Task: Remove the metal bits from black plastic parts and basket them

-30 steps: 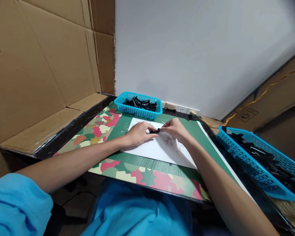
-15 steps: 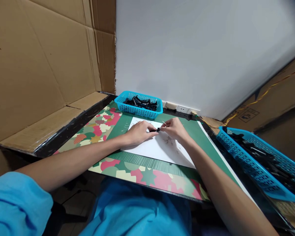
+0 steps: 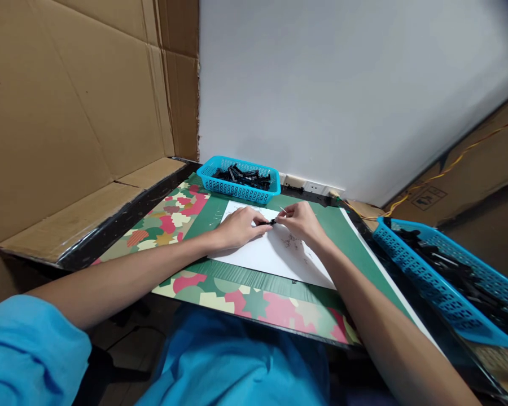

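Observation:
Between thumb and fingers, my left hand (image 3: 239, 228) grips a small black part (image 3: 271, 222) just above a white sheet (image 3: 254, 254). My right hand (image 3: 300, 221) is closed in a pinch at the right end of that part. A thin pale stick (image 3: 283, 210), like a toothpick or needle, pokes up from the right fingers; its lower end is hidden. Small dark reddish-brown bits (image 3: 294, 242) lie scattered on the sheet beneath the right hand.
A blue basket (image 3: 239, 194) of black parts stands at the mat's far edge. Another blue basket (image 3: 432, 287) with black parts is at the right. A green patterned mat (image 3: 224, 296) covers the table. Cardboard (image 3: 80, 113) walls the left side; sockets (image 3: 315, 188) and a yellow cable (image 3: 400, 203) lie behind.
Hardly anything differs. Both hands stay at the black part, with only a very slight shift of the right fingers and the part.

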`<state>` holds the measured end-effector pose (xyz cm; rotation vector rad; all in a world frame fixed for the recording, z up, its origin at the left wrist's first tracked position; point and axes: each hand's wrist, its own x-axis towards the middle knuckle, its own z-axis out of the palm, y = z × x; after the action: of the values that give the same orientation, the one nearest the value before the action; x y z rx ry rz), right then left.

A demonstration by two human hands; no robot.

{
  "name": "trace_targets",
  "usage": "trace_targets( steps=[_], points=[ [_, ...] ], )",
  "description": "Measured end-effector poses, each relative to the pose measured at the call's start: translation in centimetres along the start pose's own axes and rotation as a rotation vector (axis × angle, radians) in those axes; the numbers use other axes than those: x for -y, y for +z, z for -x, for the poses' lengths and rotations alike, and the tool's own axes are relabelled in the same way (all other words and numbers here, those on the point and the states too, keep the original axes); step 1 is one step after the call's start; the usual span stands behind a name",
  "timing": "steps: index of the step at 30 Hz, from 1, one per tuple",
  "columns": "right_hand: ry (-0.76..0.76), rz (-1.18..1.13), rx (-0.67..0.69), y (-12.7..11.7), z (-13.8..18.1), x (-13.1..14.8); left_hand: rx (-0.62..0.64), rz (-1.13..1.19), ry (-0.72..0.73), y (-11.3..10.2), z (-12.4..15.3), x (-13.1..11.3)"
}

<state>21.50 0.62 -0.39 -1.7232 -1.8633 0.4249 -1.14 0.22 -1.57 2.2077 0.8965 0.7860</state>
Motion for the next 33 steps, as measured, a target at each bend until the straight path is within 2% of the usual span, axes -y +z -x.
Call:
trace_targets(
  steps=[15,22,26,29,33],
  points=[
    [-0.006,0.014,-0.001,-0.2,0.0,0.2,0.006,0.000,0.004,0.2,-0.1,0.6],
    [0.005,0.021,0.177,-2.1,0.0,-0.7,0.003,-0.019,0.009,0.0,0.2,0.2],
    [-0.036,0.001,0.193,-2.8,-0.3,-1.2,0.002,-0.078,0.010,-0.1,0.3,-0.1],
    [-0.129,-0.098,0.125,-2.5,-0.6,-1.4,0.016,-0.107,0.016,-0.2,0.4,-0.4],
    [-0.201,-0.395,0.079,-1.4,-0.8,-1.0,0.010,-0.170,0.019,-0.1,0.5,-0.6]
  ],
)
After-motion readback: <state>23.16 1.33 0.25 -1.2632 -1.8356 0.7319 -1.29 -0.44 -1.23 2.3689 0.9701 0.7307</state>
